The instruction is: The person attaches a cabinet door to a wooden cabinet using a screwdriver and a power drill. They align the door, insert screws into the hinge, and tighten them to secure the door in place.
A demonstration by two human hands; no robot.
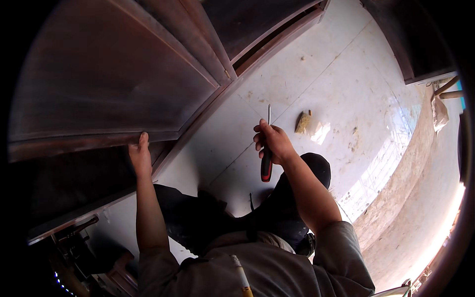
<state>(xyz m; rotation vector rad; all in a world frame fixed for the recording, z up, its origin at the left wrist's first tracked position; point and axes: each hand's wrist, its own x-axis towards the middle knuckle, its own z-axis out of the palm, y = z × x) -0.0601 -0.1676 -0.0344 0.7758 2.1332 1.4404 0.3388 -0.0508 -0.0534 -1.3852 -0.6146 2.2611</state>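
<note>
My left hand (142, 156) grips the edge of a dark brown wooden cabinet door (114, 74). Its thumb lies on the door's face, while the fingers are hidden behind the edge. In my right hand (278, 145) is a screwdriver (266, 168) with a black and red handle. The metal shaft points away from me, and its tip touches nothing. Behind the door's near edge shows the dark inside of the cabinet (84, 183).
A small yellowish-brown block-like thing (303, 122) lies on the pale tiled floor (341, 99), right of the screwdriver. More dark furniture (415, 39) stands at the far right. My bent knees (316, 171) are below my hands. A cigarette (241, 274) juts in at the lower edge.
</note>
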